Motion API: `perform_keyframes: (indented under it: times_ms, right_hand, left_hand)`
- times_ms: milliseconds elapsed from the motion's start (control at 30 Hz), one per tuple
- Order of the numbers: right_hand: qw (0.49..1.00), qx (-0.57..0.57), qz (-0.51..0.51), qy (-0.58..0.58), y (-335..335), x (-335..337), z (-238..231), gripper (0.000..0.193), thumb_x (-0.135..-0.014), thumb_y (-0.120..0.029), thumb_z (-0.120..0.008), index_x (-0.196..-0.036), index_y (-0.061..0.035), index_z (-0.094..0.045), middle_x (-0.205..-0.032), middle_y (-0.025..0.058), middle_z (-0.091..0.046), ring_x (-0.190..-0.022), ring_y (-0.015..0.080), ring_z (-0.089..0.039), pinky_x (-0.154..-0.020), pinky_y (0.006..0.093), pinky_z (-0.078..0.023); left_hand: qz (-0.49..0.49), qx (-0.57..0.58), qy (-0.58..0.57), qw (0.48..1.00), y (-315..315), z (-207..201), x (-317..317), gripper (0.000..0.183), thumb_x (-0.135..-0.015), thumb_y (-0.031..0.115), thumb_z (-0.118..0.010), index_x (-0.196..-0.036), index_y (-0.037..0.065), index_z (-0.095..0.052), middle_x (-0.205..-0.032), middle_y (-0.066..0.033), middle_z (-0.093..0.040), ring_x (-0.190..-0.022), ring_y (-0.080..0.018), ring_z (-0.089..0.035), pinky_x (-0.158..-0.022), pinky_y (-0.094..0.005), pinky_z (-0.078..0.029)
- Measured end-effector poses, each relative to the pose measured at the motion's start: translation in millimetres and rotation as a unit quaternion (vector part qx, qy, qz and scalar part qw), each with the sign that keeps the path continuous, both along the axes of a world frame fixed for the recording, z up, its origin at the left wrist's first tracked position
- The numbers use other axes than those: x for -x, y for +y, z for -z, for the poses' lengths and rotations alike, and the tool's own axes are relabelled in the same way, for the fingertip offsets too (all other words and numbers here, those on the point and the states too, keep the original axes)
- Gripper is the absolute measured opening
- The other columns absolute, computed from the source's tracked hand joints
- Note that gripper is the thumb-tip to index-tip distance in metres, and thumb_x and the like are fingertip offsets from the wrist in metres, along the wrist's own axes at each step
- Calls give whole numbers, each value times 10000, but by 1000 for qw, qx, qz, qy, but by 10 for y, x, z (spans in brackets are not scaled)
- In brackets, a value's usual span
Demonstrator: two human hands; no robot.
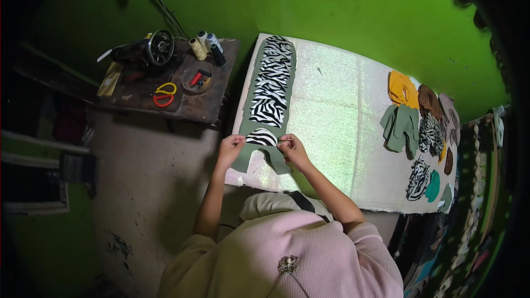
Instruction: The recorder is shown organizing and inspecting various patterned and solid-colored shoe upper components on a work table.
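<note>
A half-round zebra-print fabric piece (pixel 261 137) lies over olive-green cut fabric near the front left of the table. My left hand (pixel 231 149) pinches its left corner, and my right hand (pixel 294 151) pinches the right one. Just below, the green fabric (pixel 276 161) has a curved cut-out in its near edge. Beyond my hands a column of overlapping zebra-print pieces (pixel 270 80) runs to the far edge, laid on more green pieces whose borders show at both sides.
A pale, shiny sheet (pixel 326 116) covers the table. Piles of yellow fabric (pixel 403 89), green fabric (pixel 400 129) and zebra-print fabric (pixel 418 179) sit at its right end. On a wooden sewing table (pixel 207 111) are a sewing machine (pixel 160 48), scissors (pixel 164 94), thread cones (pixel 197 49) and a round dish (pixel 197 78).
</note>
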State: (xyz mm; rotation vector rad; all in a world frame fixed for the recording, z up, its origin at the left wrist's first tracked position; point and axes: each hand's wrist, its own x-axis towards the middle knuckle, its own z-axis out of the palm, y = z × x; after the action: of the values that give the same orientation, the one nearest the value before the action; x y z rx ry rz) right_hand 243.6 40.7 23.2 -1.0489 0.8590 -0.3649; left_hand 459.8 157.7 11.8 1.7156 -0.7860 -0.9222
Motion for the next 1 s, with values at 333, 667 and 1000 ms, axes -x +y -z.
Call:
perform_keyframes:
  times_ms: [333, 667, 1000]
  right_hand:
    - [995, 14, 86, 43, -109, -247, 105, 235, -869, -91, -597, -1050, -67, -450, -796, -1, -538, -642, 81, -540, -469, 239, -495]
    - [978, 173, 60, 105, -193, -281, 204, 127, -868, -78, -562, -952, 3, -613, -657, 47, -577, -534, 100, -540, -481, 263, -450]
    - [948, 282, 13, 149, -183, -331, 349, 224, -902, -113, -545, -1076, -2, -633, -765, 82, -637, -620, 117, -575, -592, 258, -469]
  left_hand:
    - [38, -47, -117, 991, -478, 102, -193, 176, -808, 86, -643, -947, -21, -653, -807, -64, -656, -718, -105, -593, -657, -240, -471]
    - [-20, 19, -177, 984, -635, 25, -90, 90, -746, 34, -673, -817, 6, -626, -778, -86, -649, -730, -169, -623, -677, -286, -479]
    - [7, 54, -281, 958, -630, 109, -118, 133, -722, 20, -692, -838, 10, -629, -834, -108, -614, -796, -233, -607, -714, -316, -482]
